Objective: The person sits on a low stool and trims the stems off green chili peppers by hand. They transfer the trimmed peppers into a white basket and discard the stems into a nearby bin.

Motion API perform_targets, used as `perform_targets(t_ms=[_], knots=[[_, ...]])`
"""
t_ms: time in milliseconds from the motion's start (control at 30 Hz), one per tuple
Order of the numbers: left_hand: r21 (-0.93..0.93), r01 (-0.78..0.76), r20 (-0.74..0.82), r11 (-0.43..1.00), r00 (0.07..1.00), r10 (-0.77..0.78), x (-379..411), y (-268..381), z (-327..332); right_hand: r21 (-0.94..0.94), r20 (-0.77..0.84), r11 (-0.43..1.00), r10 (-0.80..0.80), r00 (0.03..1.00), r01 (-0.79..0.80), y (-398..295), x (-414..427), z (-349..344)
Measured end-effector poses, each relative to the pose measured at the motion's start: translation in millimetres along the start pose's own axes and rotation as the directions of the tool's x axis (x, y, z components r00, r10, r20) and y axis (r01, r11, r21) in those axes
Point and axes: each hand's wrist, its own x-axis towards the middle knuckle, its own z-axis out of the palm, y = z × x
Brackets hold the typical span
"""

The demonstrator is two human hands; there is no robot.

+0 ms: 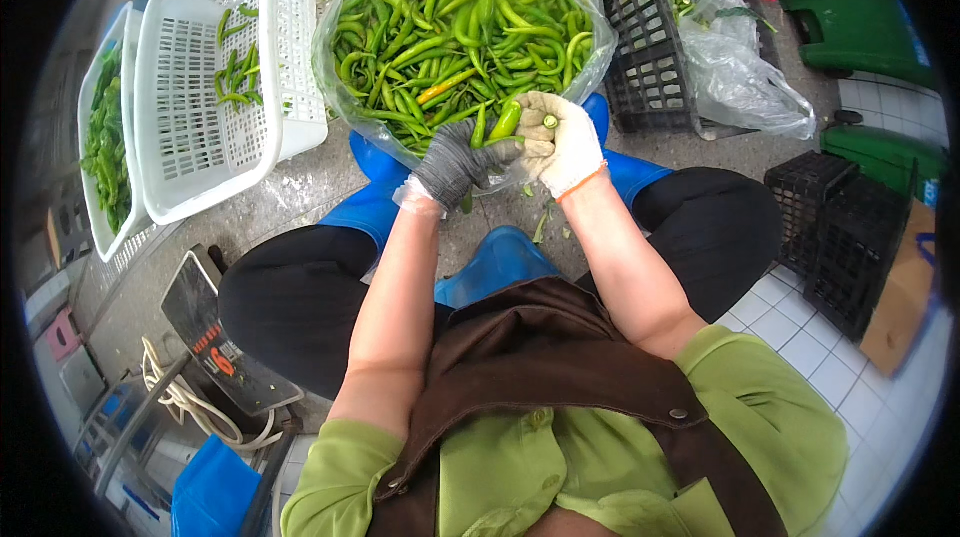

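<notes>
A clear plastic bag [604, 49] full of green chili peppers [420, 49], a few of them orange, stands between my blue boots. Over its near edge, my left hand [457, 162] in a grey knit glove is closed on green peppers, their ends poking up past the fingers. My right hand [562, 143], in a white knit glove with an orange cuff, is curled palm up around a green pepper [507, 120] and touches the left fingers. Another pepper's cut end shows at its palm.
Left of the bag stands a white plastic basket [210, 199] with several peppers inside, beside another basket [112, 244] of green peppers. A black crate [649, 49] with plastic bags is at the right. Green bins [862, 26] lie beyond, and a floor scale [225, 342] is by my left knee.
</notes>
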Motion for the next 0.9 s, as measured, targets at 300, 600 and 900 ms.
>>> perform_targets(t_ms=[300,600,900], knots=[[-0.983,-0.136,-0.116,0.123,0.98,0.161,18.0,-13.9,-28.1,-0.477,0.081,0.867,-0.123,0.989,0.147,-2.5,5.8,-26.3],[-0.962,-0.225,-0.193,0.156,0.961,0.201,21.6,-24.0,-44.3,-0.475,0.147,0.854,0.315,0.938,-0.213,25.3,5.1,-27.1],[-0.881,-0.297,-0.247,0.368,0.953,0.178,12.1,-13.4,-35.9,-0.463,0.129,0.86,0.305,0.943,-0.215,14.9,-0.3,-11.9]])
